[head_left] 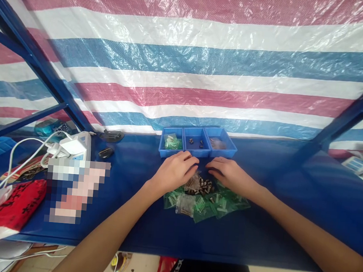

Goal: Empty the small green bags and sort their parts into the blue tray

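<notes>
My left hand [175,170] and my right hand [229,173] rest side by side on a blue table [289,203], fingers curled over a heap of small dark metal parts [200,185]. Under and around the heap lie several small green and clear plastic bags [206,205]. Just beyond my fingertips stand three joined blue bins: the left bin [170,142] holds green bags, the middle bin [196,142] a few dark parts, the right bin [220,143] some brownish pieces. Whether either hand pinches a part is hidden by the fingers.
A white power strip [75,145] with plugs and white cables lies at the left, beside a red bag [15,206] and a blurred patch. A black mouse-like object [106,152] sits near it. Blue frame struts [39,64] and a striped tarp [206,62] close the back.
</notes>
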A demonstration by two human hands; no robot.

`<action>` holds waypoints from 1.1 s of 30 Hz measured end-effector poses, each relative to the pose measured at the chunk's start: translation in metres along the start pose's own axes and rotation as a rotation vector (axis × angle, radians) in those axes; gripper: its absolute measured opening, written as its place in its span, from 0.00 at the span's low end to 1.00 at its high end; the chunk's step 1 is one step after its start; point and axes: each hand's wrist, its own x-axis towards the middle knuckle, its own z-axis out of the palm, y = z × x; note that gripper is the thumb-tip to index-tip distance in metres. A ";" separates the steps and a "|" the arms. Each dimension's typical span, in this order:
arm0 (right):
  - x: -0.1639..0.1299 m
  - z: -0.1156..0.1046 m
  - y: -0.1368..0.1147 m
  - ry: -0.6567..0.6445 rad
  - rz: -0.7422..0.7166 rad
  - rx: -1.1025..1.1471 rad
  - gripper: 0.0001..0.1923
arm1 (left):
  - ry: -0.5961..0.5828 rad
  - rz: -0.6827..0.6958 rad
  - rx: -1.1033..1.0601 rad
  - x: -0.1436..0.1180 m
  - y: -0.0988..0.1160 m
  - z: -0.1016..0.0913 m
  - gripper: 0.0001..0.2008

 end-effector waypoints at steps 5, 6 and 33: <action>0.000 0.006 0.002 0.000 -0.021 -0.024 0.12 | -0.005 0.013 -0.011 -0.001 -0.003 0.003 0.14; 0.000 0.006 0.002 0.005 -0.027 -0.026 0.12 | -0.007 0.012 -0.019 -0.002 -0.005 0.004 0.14; -0.005 -0.004 -0.030 0.131 -0.093 0.166 0.13 | -0.008 0.071 -0.057 -0.001 0.006 0.011 0.13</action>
